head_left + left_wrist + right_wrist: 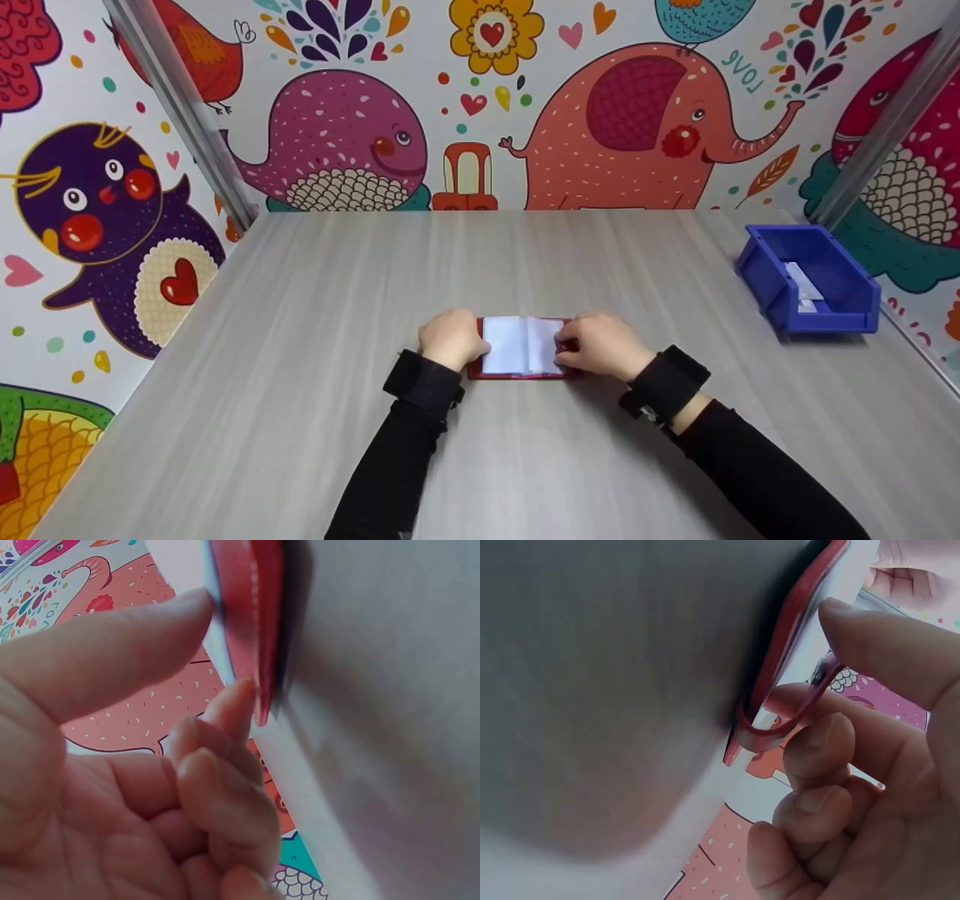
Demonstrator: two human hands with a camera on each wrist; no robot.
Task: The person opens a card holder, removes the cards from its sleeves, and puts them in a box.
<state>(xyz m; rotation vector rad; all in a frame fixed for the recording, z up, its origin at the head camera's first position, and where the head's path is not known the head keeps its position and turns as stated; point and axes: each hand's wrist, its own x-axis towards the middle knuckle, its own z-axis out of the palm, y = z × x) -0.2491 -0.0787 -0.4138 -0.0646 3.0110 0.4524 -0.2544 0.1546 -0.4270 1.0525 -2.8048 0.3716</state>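
A small notebook with a red cover lies open on the table, its blank white pages facing up. At its left edge my left hand pinches the cover and page, thumb on top and index fingertip at the cover's rim. My right hand pinches the right side, the thumb pressing the page and the index finger partly hidden behind the edge. A red closure strap with what looks like a metal snap loops out beside the right fingers in the right wrist view.
A blue plastic bin stands at the right side of the table, with white pieces inside. Panels printed with cartoon animals rise at the back and both sides. Black bands circle both wrists.
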